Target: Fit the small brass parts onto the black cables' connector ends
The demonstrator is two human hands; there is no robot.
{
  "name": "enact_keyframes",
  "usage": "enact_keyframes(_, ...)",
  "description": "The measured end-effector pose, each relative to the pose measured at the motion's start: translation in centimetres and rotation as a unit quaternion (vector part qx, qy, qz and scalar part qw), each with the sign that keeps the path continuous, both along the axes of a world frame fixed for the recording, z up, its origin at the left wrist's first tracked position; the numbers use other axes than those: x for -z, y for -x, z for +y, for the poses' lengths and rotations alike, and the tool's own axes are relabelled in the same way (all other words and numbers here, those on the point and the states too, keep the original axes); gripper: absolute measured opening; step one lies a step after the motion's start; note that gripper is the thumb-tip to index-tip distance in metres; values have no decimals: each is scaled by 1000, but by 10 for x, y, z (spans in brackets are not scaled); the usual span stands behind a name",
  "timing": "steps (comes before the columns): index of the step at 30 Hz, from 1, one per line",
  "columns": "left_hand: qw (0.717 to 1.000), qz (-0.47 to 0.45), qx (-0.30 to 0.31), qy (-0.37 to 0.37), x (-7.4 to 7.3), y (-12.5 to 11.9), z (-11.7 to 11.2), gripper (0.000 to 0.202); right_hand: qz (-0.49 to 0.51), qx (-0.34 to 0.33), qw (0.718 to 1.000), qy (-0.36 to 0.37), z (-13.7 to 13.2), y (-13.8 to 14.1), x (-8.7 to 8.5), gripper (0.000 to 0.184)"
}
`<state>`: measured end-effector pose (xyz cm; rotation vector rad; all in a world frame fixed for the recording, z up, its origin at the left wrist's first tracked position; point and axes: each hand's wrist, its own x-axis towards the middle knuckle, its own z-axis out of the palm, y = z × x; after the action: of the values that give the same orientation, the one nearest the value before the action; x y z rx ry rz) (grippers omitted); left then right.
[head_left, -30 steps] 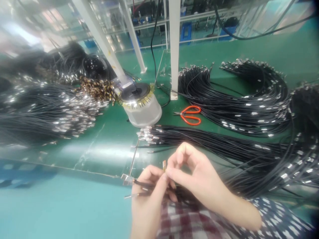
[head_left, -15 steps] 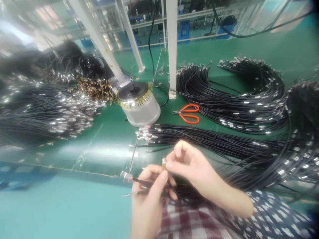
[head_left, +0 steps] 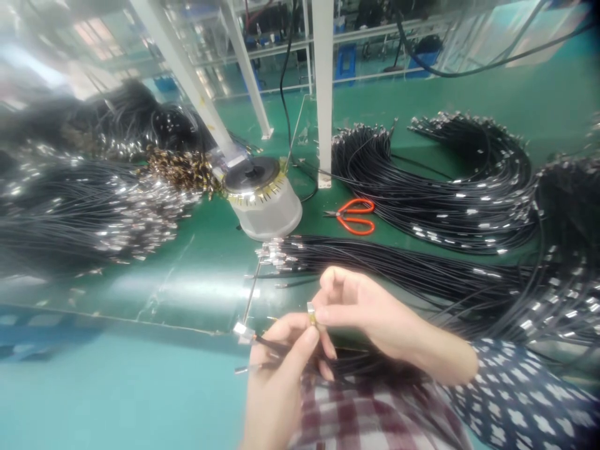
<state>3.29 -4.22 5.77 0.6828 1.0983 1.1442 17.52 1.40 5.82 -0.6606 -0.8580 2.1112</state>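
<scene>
My left hand is closed around a few black cables just in front of the table edge. A silvery-white end piece and a bare thin cable tip stick out to its left. Between both thumbs stands a small brass-coloured metal terminal with a pale top. My right hand pinches this terminal from the right with thumb and forefinger, its other fingers curled. The left thumb and forefinger press at the terminal's lower end. Fingers hide how it joins any cable.
Beyond my hands lies a cable bundle with silvery ends. Orange-handled scissors and a white round device with a dark top disc stand behind it. Large cable heaps lie left and right. White posts rise from the table.
Both hands have shifted slightly, my right hand a little to the left, closer over the terminal. The terminal has tilted and sits slightly lower. The cable ends at my left hand moved a little right.
</scene>
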Motion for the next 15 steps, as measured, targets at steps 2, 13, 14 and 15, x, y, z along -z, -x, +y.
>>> enact_keyframes(2, 1000, -6, 11, -1, -1, 0, 0, 13, -4, 0, 1000, -15, -1, -1, -1, 36)
enact_keyframes(13, 992, 124, -22, 3, 2, -1, -1, 19, -84, 75, 991, -70, -10, 1, -8, 33)
enact_keyframes(14, 990, 141, -27, 2, 2, -1, -1, 20, -95, 81, 989, -74, -11, 1, -10, 31)
enact_keyframes(15, 987, 156, -31, 0, 2, -2, 0, 21, -107, 88, 987, -77, -13, 1, -13, 31)
